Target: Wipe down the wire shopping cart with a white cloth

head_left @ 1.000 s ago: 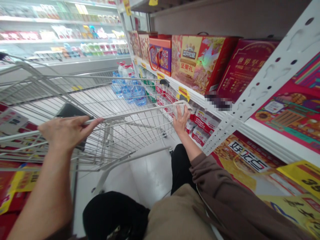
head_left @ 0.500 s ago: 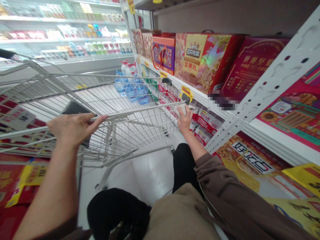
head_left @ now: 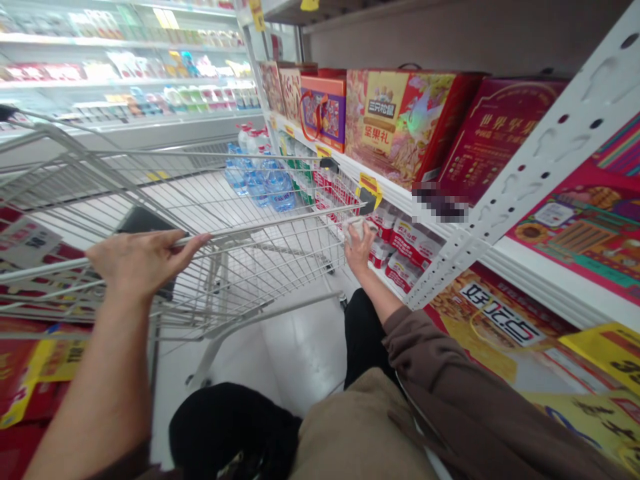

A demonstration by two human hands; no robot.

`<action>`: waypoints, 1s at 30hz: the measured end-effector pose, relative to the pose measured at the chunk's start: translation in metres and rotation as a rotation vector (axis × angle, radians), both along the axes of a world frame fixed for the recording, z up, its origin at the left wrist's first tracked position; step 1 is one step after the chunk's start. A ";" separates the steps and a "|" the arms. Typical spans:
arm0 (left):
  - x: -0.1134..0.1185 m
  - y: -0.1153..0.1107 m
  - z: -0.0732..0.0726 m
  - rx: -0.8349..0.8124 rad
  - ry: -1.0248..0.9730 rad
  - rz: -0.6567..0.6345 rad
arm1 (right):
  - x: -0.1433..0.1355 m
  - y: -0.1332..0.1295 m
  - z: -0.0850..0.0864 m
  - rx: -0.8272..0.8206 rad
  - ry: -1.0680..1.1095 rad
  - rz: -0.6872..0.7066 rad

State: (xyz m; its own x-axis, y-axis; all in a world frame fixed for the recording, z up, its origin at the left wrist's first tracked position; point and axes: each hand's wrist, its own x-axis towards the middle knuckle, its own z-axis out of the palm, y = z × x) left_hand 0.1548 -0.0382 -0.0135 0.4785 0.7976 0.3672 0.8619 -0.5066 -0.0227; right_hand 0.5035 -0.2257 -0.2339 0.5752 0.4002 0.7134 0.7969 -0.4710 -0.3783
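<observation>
A silver wire shopping cart (head_left: 265, 267) stretches across the left and middle of the view. My left hand (head_left: 143, 260) grips the cart's near top rail, fingers over it and thumb lying along it. Further along, by the cart's dark corner piece, my right hand (head_left: 359, 247) is closed round a crumpled pale cloth (head_left: 354, 229), which lies against the cart's wire side just under the rail. A dark flat object (head_left: 150, 230) shows behind the wires beside my left hand.
Shelves on the right carry gift boxes (head_left: 395, 120) above red-labelled bottle packs (head_left: 413, 243). A white perforated post (head_left: 525, 167) stands near my right arm. Blue water bottles (head_left: 265, 180) sit on the floor ahead, before a refrigerated display (head_left: 130, 123). Red packages (head_left: 30, 373) are at left.
My right hand and the cloth have moved slightly down and left, from the top of the rail to the side below it. My left hand keeps its hold on the rail.
</observation>
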 end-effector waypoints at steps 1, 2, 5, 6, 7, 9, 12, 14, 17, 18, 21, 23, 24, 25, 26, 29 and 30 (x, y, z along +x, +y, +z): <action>0.000 0.000 0.000 -0.003 0.000 -0.003 | -0.004 -0.004 -0.008 -0.021 0.003 0.014; 0.000 0.000 0.000 -0.003 -0.005 -0.005 | -0.007 -0.009 -0.014 -0.039 0.001 0.032; 0.001 0.001 0.000 0.002 -0.019 -0.010 | -0.006 -0.021 -0.010 -0.040 -0.014 0.058; 0.001 0.001 0.000 0.000 -0.020 -0.008 | -0.003 -0.020 -0.001 -0.009 -0.022 0.038; 0.001 0.001 -0.001 -0.001 -0.022 -0.006 | 0.000 -0.017 0.011 0.038 -0.034 0.007; 0.001 0.000 -0.001 0.003 -0.026 -0.009 | 0.005 -0.005 0.037 0.143 -0.076 -0.051; -0.001 0.000 -0.002 0.011 -0.038 -0.020 | 0.003 0.018 0.057 0.167 -0.114 -0.025; -0.003 0.002 -0.003 0.000 -0.036 -0.028 | -0.006 0.025 0.050 0.122 -0.082 -0.024; -0.006 0.006 -0.005 -0.018 -0.012 -0.036 | -0.020 0.016 0.018 0.010 0.007 -0.014; -0.006 0.008 -0.005 -0.018 -0.009 -0.038 | -0.023 0.008 0.007 -0.029 0.031 0.004; -0.005 0.009 -0.006 -0.015 -0.022 -0.043 | -0.026 -0.013 -0.008 -0.109 0.067 0.064; -0.004 0.008 -0.006 -0.012 -0.031 -0.046 | -0.023 -0.018 -0.001 -0.086 0.065 0.056; -0.003 0.008 -0.006 -0.010 -0.031 -0.045 | -0.020 -0.017 0.007 -0.042 0.051 0.035; -0.003 0.008 -0.006 -0.003 -0.032 -0.044 | -0.018 -0.012 0.017 0.014 0.028 0.012; -0.003 0.007 -0.007 0.009 -0.032 -0.046 | -0.017 -0.005 0.025 0.071 -0.004 -0.002; -0.005 0.006 -0.008 0.044 -0.034 -0.066 | -0.021 0.017 0.036 0.093 -0.073 0.026; -0.006 0.005 -0.008 0.054 -0.041 -0.080 | -0.026 0.021 0.032 0.071 -0.075 0.037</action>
State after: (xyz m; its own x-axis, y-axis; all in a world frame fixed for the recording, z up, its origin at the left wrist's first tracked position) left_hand 0.1490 -0.0332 -0.0215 0.5238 0.7358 0.4293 0.8194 -0.5729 -0.0178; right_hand 0.4779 -0.2043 -0.2020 0.5050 0.3670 0.7812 0.8406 -0.4146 -0.3487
